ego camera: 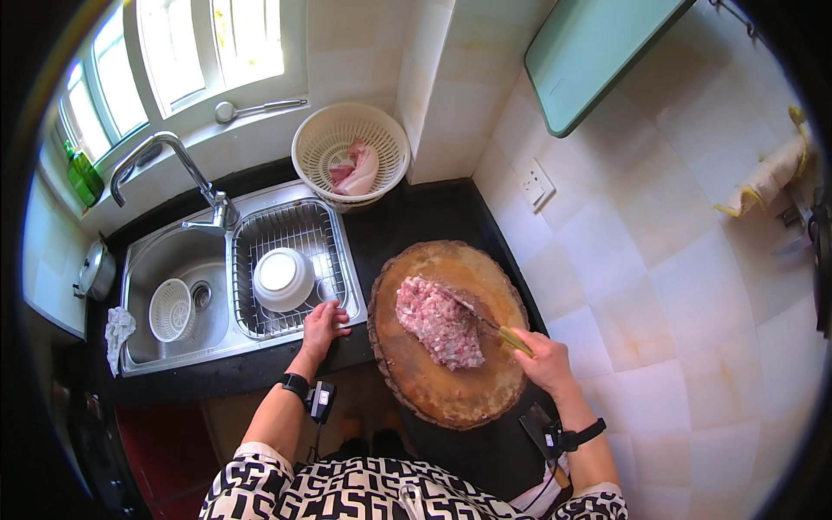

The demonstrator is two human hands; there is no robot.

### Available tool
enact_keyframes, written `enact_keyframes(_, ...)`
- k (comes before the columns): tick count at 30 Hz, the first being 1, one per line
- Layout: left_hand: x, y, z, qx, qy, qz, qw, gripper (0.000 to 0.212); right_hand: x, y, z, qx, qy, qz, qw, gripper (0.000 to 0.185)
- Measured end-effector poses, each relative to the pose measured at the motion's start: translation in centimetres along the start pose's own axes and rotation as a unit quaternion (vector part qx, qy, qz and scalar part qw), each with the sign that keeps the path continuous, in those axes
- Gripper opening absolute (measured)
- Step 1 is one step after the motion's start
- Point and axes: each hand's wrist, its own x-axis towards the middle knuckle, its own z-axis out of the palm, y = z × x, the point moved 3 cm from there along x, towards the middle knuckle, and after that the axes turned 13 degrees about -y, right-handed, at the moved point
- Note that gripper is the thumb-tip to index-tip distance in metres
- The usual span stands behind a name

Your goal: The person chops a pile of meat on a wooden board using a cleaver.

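Minced raw meat [439,322] lies in a heap on a thick round wooden chopping block [448,406]. My right hand [547,361] grips the yellowish handle of a knife [497,325], whose blade is seen edge-on at the upper right side of the mince. My left hand [323,327] rests at the front edge of the stainless sink, holding nothing, its fingers slightly bent and apart. Just beyond that hand, an upturned white bowl [283,279] sits in the wire rack of the right basin.
A cream plastic colander [351,117] with a piece of raw meat [357,170] stands behind the sink. The left basin holds a small white basket [171,310]. A chrome faucet [223,211] rises behind both basins. The tiled wall [624,325] borders the counter on the right.
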Motion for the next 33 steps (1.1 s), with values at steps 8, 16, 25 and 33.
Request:
enact_keyframes(8,0.2,0.2,0.3,0.008,-0.001,-0.004,1.000,0.030,-0.4,4.0,2.5,-0.070,0.061,0.181,0.979,0.042)
enact_keyframes(16,0.2,-0.3,0.0,0.005,0.004,-0.002,1.000,0.029,-3.7,-2.2,4.6,0.074,0.013,0.108,0.991,0.041)
enact_keyframes(25,0.2,0.0,0.1,0.007,0.002,0.000,1.000,0.029,-3.0,1.9,3.4,-0.047,0.087,0.230,0.968,0.046)
enact_keyframes(33,0.1,-0.1,0.2,0.004,0.002,0.002,1.000,0.029,-4.6,-2.3,3.8,0.101,0.010,0.159,0.982,0.043)
